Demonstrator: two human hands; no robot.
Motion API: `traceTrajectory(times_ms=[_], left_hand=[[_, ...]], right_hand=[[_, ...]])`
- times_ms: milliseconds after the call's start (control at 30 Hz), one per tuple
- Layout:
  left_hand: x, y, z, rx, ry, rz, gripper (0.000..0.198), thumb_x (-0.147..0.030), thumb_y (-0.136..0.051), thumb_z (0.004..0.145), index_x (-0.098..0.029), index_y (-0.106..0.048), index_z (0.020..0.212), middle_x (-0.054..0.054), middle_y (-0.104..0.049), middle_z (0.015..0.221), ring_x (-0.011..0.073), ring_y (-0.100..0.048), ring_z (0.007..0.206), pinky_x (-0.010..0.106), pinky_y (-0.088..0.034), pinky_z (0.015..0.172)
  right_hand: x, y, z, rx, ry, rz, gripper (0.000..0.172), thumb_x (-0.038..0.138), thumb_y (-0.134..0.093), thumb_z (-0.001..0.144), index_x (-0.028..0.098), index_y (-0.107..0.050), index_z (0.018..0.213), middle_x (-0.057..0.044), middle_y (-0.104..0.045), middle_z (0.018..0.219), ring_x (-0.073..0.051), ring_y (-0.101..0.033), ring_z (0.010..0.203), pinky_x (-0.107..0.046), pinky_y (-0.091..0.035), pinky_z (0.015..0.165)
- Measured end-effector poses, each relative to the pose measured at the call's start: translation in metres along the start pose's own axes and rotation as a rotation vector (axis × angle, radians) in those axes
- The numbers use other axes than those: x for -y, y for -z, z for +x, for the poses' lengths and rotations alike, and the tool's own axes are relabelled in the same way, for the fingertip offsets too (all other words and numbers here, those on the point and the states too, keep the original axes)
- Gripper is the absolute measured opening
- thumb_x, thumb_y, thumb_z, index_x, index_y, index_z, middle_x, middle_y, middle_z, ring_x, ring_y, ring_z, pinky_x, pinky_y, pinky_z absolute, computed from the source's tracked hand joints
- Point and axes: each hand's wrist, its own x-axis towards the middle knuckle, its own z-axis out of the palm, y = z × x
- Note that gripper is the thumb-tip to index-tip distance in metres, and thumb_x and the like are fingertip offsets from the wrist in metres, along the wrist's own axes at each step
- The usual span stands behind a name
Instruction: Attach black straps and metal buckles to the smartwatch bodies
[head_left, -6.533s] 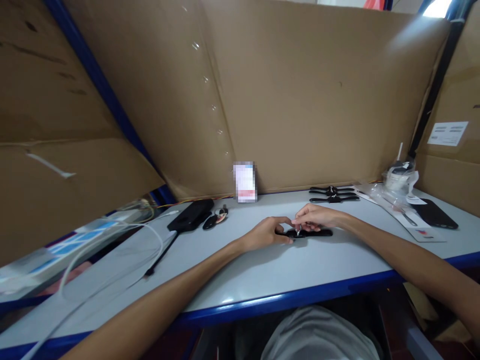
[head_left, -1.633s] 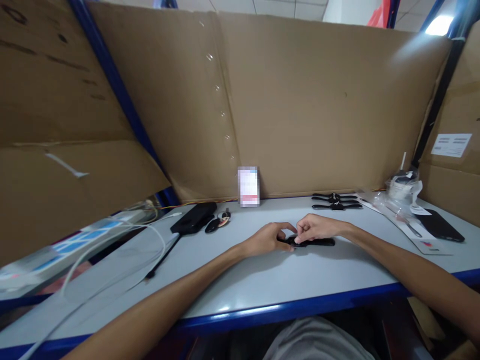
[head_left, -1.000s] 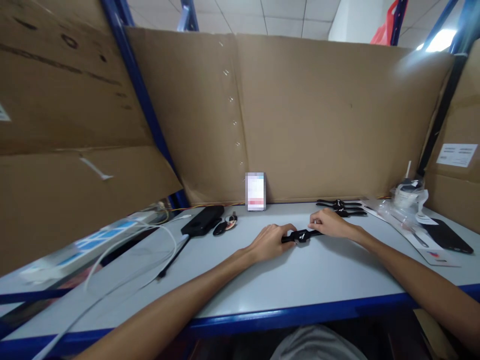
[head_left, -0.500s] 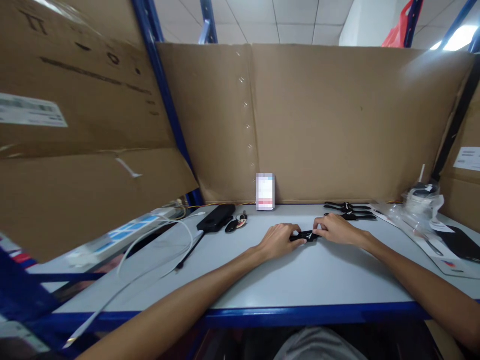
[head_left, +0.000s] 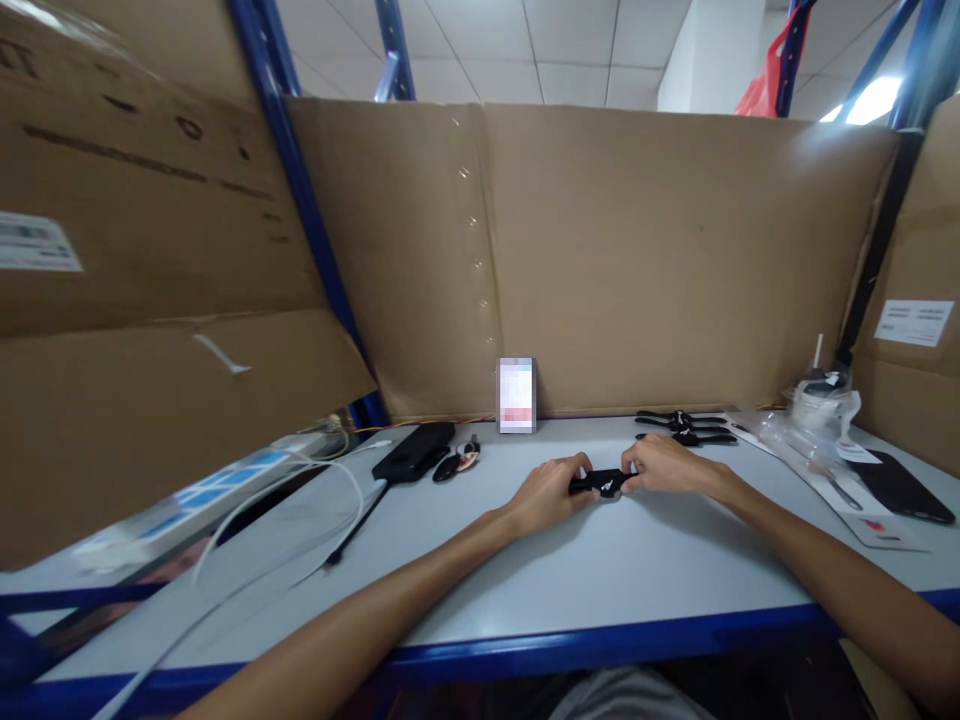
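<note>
A black two-handled tool that looks like a spokeshave [head_left: 607, 484] is held level just above the table, with a small pale mark on its middle. My left hand [head_left: 551, 491] closes its thumb and fingers round the left end. At the right end, my right hand [head_left: 664, 465] pinches with its fingertips, and the fingers cover that handle. Behind my right hand lie two similar black spokeshaves, a rear one [head_left: 679, 421] and a nearer one [head_left: 688, 438], partly hidden by the hand.
A lit phone [head_left: 516, 396] leans on the cardboard back wall [head_left: 637, 250]. To the left are keys [head_left: 457, 461], a black power bank [head_left: 412, 452], white cables and a power strip [head_left: 217, 495]. On the right sit a dark phone [head_left: 900, 486], plastic packaging and a wrapped cup [head_left: 819, 405].
The view has shifted slightly, so the scene sits a little left and lower. The spokeshave has turned in my fingers and shows more of its broad middle face. Both hands keep their hold.
</note>
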Motion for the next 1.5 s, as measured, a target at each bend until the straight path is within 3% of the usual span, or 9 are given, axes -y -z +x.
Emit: traceTrajectory(times_ms=[167, 333, 533, 700, 933, 1200, 1500], left_hand=[[0.002, 0.002, 0.0, 0.019, -0.021, -0.038, 0.035, -0.039, -0.062, 0.086, -0.023, -0.065, 0.117, 0.006, -0.073, 0.101, 0.0234, -0.066, 0.086, 0.028, -0.042, 0.07], [0.004, 0.001, 0.0, 0.044, -0.075, -0.054, 0.047, -0.053, -0.07, 0.08, -0.024, -0.068, 0.116, 0.006, -0.073, 0.105, 0.0256, -0.066, 0.092, 0.028, -0.043, 0.074], [0.004, 0.001, 0.0, 0.046, -0.13, -0.007, 0.046, -0.053, -0.069, 0.083, -0.023, -0.066, 0.117, 0.006, -0.072, 0.103, 0.0245, -0.066, 0.09, 0.028, -0.041, 0.071], [0.003, 0.001, 0.0, 0.043, -0.15, 0.023, 0.043, -0.05, -0.068, 0.085, -0.022, -0.064, 0.116, 0.006, -0.071, 0.1, 0.0225, -0.064, 0.085, 0.027, -0.038, 0.068], [0.006, -0.003, 0.001, 0.018, -0.16, 0.039, 0.041, -0.049, -0.069, 0.085, -0.022, -0.064, 0.115, 0.005, -0.071, 0.099, 0.0224, -0.065, 0.086, 0.026, -0.038, 0.068], [0.007, -0.002, 0.001, 0.01, -0.162, 0.031, 0.045, -0.052, -0.069, 0.084, -0.021, -0.064, 0.117, 0.005, -0.072, 0.1, 0.0235, -0.065, 0.086, 0.026, -0.039, 0.068], [0.009, -0.004, 0.001, 0.006, -0.165, 0.023, 0.04, -0.052, -0.067, 0.084, -0.023, -0.063, 0.111, 0.002, -0.071, 0.093, 0.0204, -0.063, 0.08, 0.024, -0.035, 0.063]], right_hand=[[-0.009, -0.004, 0.002, 0.008, 0.038, 0.09, 0.024, 0.042, -0.076, 0.074, 0.02, -0.073, 0.081, -0.004, -0.069, 0.083, -0.017, -0.057, 0.072, -0.025, -0.03, 0.06], [-0.019, -0.011, 0.007, 0.119, 0.078, 0.324, 0.032, 0.048, -0.075, 0.075, 0.017, -0.069, 0.076, 0.002, -0.061, 0.063, -0.012, -0.05, 0.06, -0.024, -0.03, 0.056], [-0.024, -0.018, 0.011, 0.198, 0.082, 0.451, 0.038, 0.052, -0.072, 0.075, 0.016, -0.063, 0.073, 0.004, -0.053, 0.06, -0.011, -0.044, 0.058, -0.023, -0.027, 0.053], [-0.021, -0.016, 0.008, 0.222, 0.136, 0.425, 0.037, 0.051, -0.064, 0.083, 0.016, -0.058, 0.072, 0.006, -0.043, 0.059, -0.01, -0.037, 0.057, -0.024, -0.023, 0.054], [-0.01, -0.005, 0.001, 0.212, 0.186, 0.246, 0.029, 0.04, -0.056, 0.091, 0.017, -0.053, 0.074, 0.004, -0.044, 0.063, -0.011, -0.038, 0.058, -0.024, -0.023, 0.055], [-0.014, -0.011, 0.002, 0.194, 0.219, 0.24, 0.031, 0.042, -0.051, 0.094, 0.017, -0.053, 0.076, 0.003, -0.046, 0.066, -0.011, -0.04, 0.06, -0.025, -0.025, 0.056], [-0.023, -0.02, 0.01, 0.22, 0.232, 0.391, 0.037, 0.049, -0.053, 0.09, 0.019, -0.045, 0.072, 0.005, -0.038, 0.063, -0.01, -0.034, 0.059, -0.024, -0.022, 0.054]])
